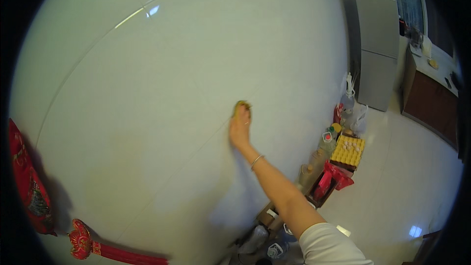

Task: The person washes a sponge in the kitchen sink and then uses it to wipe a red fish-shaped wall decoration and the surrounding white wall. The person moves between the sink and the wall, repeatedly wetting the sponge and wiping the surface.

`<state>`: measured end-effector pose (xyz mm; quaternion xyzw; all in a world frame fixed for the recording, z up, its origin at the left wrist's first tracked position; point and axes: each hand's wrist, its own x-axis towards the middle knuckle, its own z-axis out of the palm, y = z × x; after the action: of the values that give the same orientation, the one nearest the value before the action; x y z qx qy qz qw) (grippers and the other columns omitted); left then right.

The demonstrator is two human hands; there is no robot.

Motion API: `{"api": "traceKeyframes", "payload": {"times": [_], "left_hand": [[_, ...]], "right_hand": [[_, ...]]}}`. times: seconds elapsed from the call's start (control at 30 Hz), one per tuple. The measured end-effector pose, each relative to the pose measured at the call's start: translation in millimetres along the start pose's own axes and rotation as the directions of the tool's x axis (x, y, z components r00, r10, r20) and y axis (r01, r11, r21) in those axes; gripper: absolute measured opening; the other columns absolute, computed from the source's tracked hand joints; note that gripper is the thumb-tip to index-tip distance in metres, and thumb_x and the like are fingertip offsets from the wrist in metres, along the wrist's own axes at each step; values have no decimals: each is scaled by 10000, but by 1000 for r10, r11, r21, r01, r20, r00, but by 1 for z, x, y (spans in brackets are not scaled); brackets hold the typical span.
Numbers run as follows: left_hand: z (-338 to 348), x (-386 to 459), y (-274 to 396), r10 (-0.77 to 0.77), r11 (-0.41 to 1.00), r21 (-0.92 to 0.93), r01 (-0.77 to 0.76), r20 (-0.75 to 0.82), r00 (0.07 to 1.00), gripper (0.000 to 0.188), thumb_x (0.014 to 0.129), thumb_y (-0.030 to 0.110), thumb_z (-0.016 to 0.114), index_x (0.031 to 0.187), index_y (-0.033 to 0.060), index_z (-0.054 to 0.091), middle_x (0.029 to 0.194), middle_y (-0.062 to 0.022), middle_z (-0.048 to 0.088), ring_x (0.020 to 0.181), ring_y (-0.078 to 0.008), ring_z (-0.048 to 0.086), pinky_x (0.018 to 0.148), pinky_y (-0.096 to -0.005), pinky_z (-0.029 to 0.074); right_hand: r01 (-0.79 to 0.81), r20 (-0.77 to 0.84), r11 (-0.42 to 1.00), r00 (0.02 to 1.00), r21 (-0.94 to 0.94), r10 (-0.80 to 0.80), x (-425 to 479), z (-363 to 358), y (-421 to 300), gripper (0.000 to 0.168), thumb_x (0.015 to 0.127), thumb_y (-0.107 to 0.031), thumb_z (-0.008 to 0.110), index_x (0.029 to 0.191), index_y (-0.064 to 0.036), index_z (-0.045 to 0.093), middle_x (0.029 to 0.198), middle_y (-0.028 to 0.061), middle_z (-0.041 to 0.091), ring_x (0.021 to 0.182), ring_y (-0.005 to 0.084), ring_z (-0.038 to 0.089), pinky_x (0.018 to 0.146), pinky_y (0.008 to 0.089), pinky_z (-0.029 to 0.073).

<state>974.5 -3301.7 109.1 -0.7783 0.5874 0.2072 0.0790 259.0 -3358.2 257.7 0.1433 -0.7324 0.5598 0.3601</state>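
My right hand [241,127] is pressed flat on a pale, glossy tiled wall [147,81], the arm stretched out from the lower right. Under its fingers is a yellow-green cloth or sponge [240,103], partly hidden by the hand. A thin bangle [256,162] circles the wrist, and a light short sleeve [331,244] covers the upper arm. My left hand is out of view.
Along the wall's foot stand plastic bottles [327,140], a yellow egg tray [347,151] with several eggs, a red plastic bag [331,178] and boxes. Beyond are a fridge [377,44] and counter [430,62]. Red ornaments [80,239] hang at lower left.
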Motion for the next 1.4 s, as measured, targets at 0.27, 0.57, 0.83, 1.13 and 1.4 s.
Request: {"api": "traceKeyframes", "payload": {"times": [0.27,0.57,0.83,1.13,1.4], "left_hand": [[-30,-47,44,-137,981,-130,146,71,988,636,771,448,569,1265,103,366,1360,-246,138,1132,-395,361,937,-477,323],[81,90,-71,151,987,63,-150,-14,988,771,737,610,487,1273,74,341,1304,-280,246,1131,-410,343,943,-512,282],[59,36,-42,53,992,-116,-47,43,998,653,755,466,583,1238,78,375,1356,-270,64,1171,-454,271,920,-550,305],[108,69,-76,239,971,27,-238,-186,953,667,752,475,582,1207,21,404,1245,-296,322,1063,-429,401,870,-499,367],[134,103,-105,152,978,129,-165,102,983,724,754,561,500,1270,84,327,1312,-257,168,1160,-400,296,922,-501,316]], "right_hand": [[-171,-92,970,978,172,189,68,7,46,534,835,-192,381,1298,24,225,1337,210,242,1235,353,208,1011,443,147],[-241,-20,929,966,280,256,100,-2,90,502,877,-181,336,1305,45,202,1375,208,160,1274,336,132,1052,402,95],[409,291,911,867,45,-404,36,-21,-77,517,804,-168,416,1269,14,282,1284,238,298,1201,398,234,1003,488,122],[194,-54,980,980,49,-191,82,-1,-37,504,848,-169,335,1293,43,229,1318,241,259,1220,409,198,1005,482,112],[607,269,771,723,192,-637,4,-37,-121,461,796,-147,460,1228,-36,347,1194,167,392,1121,357,324,939,514,207]]}}
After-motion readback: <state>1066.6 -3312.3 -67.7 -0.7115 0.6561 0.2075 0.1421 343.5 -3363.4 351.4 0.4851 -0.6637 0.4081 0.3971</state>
